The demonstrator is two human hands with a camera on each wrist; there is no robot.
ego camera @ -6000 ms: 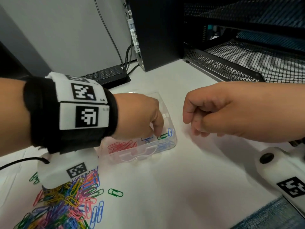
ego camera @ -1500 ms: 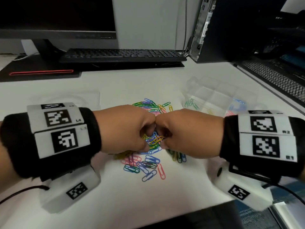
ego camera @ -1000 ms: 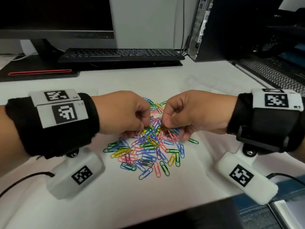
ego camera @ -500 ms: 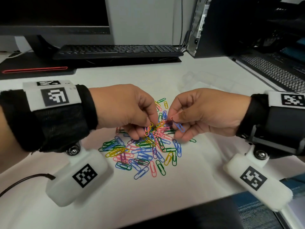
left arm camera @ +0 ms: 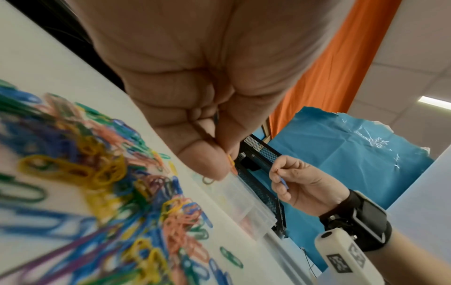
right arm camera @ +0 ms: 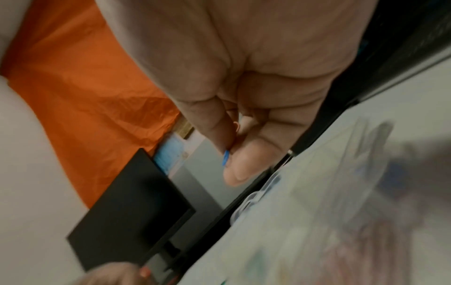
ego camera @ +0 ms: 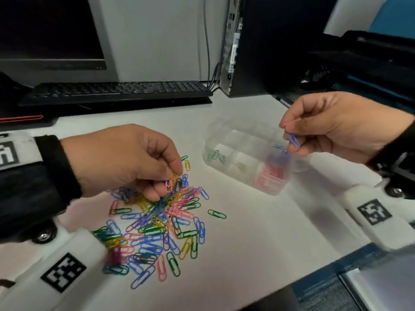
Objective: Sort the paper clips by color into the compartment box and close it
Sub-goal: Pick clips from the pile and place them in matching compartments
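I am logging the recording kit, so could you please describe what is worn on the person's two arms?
Each forearm carries a black fabric wrist wrap with white square-code tags. Under each wrist hangs a white rounded camera housing bearing a black square code. The hands are bare.

Right wrist view is motion-smeared: the compartment box [right arm camera: 341, 173] is a pale blur there, we can't read its contents. We see only a blue tip [right arm camera: 226, 158] of the clip the right hand [right arm camera: 244, 96] pinches. Left hand [ego camera: 125, 162] covers part of the paper clip pile [ego camera: 157, 225]; near clips smear in the left wrist view. Box dividers in the head view [ego camera: 244, 151] are faint, compartment count unclear. Both forearms run off frame.
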